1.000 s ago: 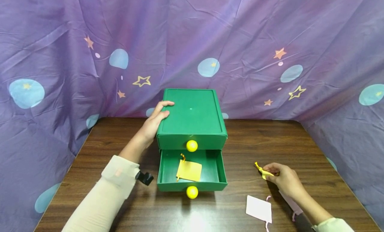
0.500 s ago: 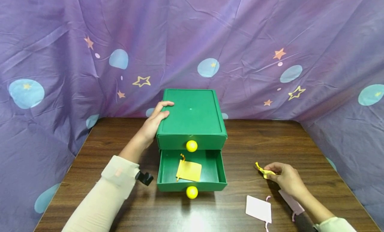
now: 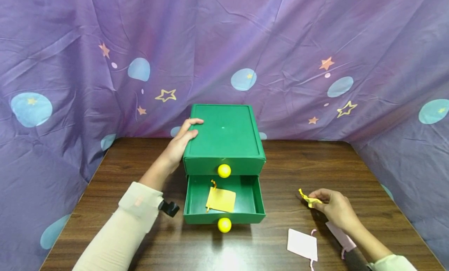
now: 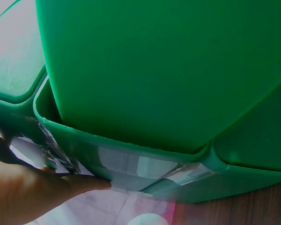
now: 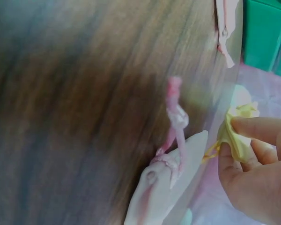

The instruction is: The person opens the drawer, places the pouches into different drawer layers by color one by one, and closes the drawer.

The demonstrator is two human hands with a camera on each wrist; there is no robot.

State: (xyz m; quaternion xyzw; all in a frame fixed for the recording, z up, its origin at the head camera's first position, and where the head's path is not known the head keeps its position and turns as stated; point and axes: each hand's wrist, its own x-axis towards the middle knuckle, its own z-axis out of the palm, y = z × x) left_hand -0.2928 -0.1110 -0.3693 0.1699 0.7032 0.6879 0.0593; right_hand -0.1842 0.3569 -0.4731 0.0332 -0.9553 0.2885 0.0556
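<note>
A green drawer cabinet (image 3: 224, 131) with yellow ball knobs stands on the table. Its lower drawer (image 3: 249, 193) is pulled out, and a yellow drawstring pouch (image 3: 223, 199) lies inside it. My left hand (image 3: 178, 144) rests against the cabinet's left side, fingertips over the top edge; the left wrist view has its thumb (image 4: 89, 183) along the green wall. At the right of the table, my right hand (image 3: 333, 208) pinches a second yellow drawstring pouch (image 5: 236, 136), crumpled between thumb and fingers, its cord end poking out to the left.
A pale pink drawstring pouch (image 3: 302, 243) lies at the front right. Another pink pouch (image 3: 340, 236) lies beside my right forearm, partly hidden by it. Behind the brown table (image 3: 298, 158) hangs a purple cloth (image 3: 210, 49) with stars.
My right hand has shifted very slightly right with the pinched yellow pouch, then stayed in place. The left hand, cabinet and drawer look unchanged.
</note>
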